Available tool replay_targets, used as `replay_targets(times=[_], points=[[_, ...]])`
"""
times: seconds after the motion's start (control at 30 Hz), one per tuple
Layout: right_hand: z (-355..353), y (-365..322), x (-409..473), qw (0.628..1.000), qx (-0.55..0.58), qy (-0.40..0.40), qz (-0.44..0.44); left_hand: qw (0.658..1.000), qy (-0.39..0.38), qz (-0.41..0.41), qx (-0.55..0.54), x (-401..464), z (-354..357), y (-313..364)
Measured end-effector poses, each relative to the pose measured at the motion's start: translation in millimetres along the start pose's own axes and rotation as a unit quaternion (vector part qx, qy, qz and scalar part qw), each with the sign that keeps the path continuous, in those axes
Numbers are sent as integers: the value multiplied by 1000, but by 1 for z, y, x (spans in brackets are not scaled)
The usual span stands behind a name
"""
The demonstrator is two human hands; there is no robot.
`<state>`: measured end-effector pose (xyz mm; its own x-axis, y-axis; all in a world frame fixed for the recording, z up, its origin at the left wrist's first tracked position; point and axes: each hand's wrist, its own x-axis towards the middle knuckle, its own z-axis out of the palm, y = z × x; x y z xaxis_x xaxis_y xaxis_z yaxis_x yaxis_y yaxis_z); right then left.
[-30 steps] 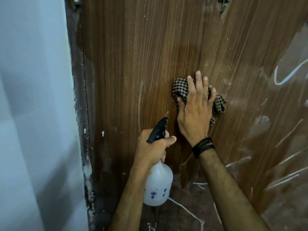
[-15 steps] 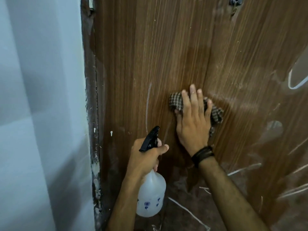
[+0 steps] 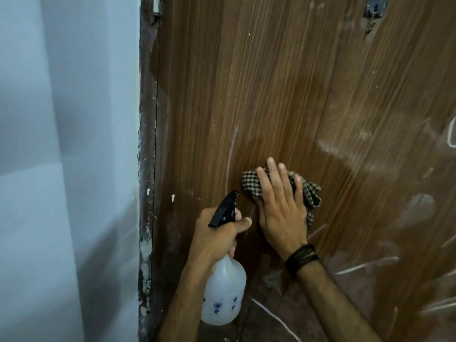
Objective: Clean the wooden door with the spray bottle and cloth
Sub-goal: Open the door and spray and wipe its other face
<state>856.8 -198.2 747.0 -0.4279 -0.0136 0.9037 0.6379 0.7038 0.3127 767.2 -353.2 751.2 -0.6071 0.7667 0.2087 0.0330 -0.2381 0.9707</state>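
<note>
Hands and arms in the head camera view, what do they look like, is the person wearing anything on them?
Both forearms are bare, no sleeves showing. The right hand has a stack of black cord bracelets around its wrist. The left hand shows no band, ring or glove.

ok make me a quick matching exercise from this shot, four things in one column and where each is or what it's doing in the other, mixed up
Things:
1. spray bottle
2. checked cloth
3. black wristband
4. hinge

Places or states:
A. top of the door's left edge
B. gripped by the left hand
C. on the right forearm
D. pressed flat on the door under the right hand

Pairs: 1-B, 2-D, 3-C, 4-A
</note>
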Motion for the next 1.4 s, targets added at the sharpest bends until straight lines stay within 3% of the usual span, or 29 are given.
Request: replay_targets(times=[0.2,0.33,0.5,1.03,1.2,1.4], points=[[-6,16,35,992,32,75,101,1000,-4,6,0,3,-7,-1],[-12,23,68,997,6,68,46,1000,-8,18,-14,7,-6,4],[-11,23,45,1000,-16,23,7,1000,-10,21,-17,12,1,5],[-3,7,18,999,-7,12,50,998,38,28,-40,30,-6,4],[12,-15,-14,999,-25,-27,-2,999,22,11,-31,30,-11,-2],[6,-11,49,999,-16,22,21,1000,20,12,-12,33,-23,-1]])
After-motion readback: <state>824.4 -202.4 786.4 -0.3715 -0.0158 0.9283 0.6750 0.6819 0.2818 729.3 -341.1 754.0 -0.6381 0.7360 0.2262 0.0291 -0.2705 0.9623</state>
